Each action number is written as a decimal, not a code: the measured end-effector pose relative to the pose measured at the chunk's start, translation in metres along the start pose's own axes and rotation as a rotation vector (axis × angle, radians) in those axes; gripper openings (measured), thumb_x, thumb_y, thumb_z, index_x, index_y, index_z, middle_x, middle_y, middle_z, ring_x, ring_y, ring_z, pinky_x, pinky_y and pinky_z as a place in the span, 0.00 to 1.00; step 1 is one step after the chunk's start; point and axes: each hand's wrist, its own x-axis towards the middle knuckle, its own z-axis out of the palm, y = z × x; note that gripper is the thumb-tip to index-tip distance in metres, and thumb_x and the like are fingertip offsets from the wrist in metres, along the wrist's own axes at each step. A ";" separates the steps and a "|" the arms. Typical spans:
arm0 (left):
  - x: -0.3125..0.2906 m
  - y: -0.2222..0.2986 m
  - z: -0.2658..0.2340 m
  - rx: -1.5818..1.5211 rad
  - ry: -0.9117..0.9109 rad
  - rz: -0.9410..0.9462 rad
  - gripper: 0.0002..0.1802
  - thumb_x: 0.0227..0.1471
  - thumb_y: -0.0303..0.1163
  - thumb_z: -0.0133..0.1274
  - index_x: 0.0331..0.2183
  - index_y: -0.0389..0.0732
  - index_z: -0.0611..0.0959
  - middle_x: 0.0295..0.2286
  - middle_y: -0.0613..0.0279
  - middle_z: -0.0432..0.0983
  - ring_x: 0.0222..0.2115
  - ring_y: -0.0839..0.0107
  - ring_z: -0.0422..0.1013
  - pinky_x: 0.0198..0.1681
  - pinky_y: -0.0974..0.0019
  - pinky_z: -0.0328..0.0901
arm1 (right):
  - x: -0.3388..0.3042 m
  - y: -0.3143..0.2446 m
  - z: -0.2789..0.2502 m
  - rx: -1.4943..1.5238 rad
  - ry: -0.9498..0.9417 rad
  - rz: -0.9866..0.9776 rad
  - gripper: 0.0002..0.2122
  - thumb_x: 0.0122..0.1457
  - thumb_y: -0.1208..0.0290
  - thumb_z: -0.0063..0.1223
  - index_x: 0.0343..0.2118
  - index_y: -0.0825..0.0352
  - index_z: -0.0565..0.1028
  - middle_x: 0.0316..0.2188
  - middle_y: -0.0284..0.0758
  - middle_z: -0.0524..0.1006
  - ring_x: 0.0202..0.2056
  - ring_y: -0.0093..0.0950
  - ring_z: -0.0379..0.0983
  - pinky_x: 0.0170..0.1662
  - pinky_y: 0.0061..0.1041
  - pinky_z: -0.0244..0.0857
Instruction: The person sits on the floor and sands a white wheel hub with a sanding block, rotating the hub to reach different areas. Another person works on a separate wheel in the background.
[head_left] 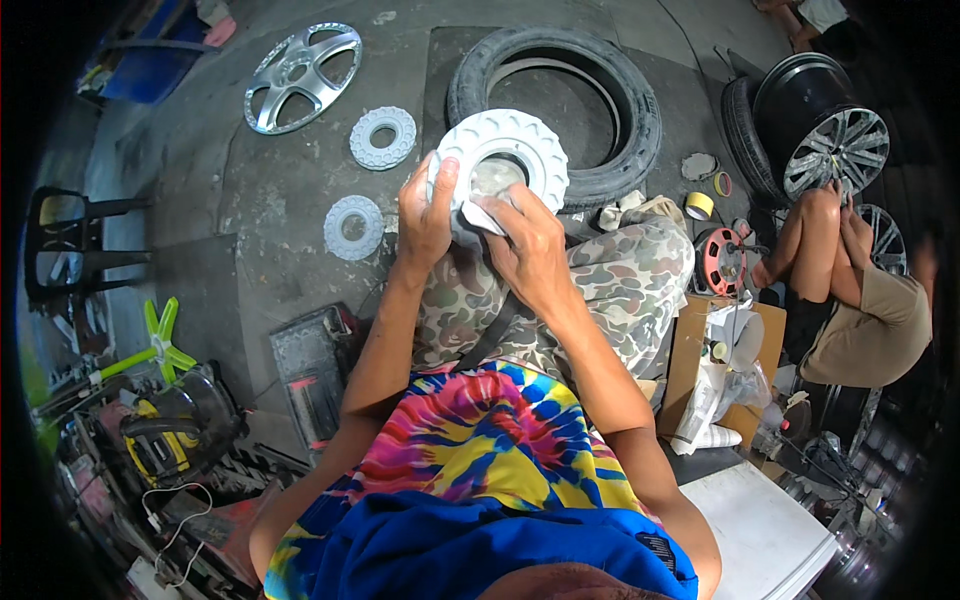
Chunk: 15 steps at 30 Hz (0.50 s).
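Note:
My left hand (425,215) grips the left side of a white ring (540,150) with a notched, tread-like pattern, held up over my lap. Fingers and thumb wrap its edge. At the ring's lower inner edge, my right hand (532,248) pinches a folded white piece (482,217) that looks like paper or sandpaper. It sits close against the ring; exact contact is partly hidden by the fingers. Two similar grey rings lie on the floor to the left, a thicker one (383,138) and a smaller one (353,227).
Beyond the ring lie a black tyre (625,150) and a silver five-spoke wheel face (305,75). At right, another person's hands touch a spoked rim (840,150). A red cord reel (720,262), yellow tape roll (699,206) and cardboard box (685,350) stand near my right knee.

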 end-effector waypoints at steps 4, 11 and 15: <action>-0.001 -0.004 -0.004 -0.035 0.019 0.023 0.20 0.78 0.38 0.48 0.48 0.29 0.84 0.38 0.57 0.81 0.38 0.71 0.73 0.45 0.64 0.69 | -0.006 0.003 0.002 0.054 0.008 0.013 0.20 0.53 0.88 0.68 0.50 0.68 0.85 0.34 0.43 0.75 0.36 0.48 0.79 0.40 0.40 0.73; -0.003 0.002 -0.001 0.005 0.002 0.133 0.17 0.78 0.33 0.47 0.45 0.28 0.83 0.37 0.56 0.79 0.37 0.71 0.72 0.43 0.64 0.68 | 0.016 0.002 0.036 0.072 0.322 0.049 0.13 0.56 0.87 0.68 0.44 0.72 0.86 0.33 0.44 0.81 0.33 0.44 0.82 0.38 0.35 0.75; -0.002 0.004 -0.001 0.043 0.000 0.175 0.17 0.78 0.32 0.47 0.45 0.27 0.83 0.38 0.54 0.80 0.37 0.68 0.72 0.43 0.62 0.69 | 0.030 -0.002 0.040 0.085 0.468 0.138 0.07 0.59 0.84 0.68 0.40 0.73 0.87 0.31 0.43 0.83 0.30 0.39 0.83 0.36 0.33 0.74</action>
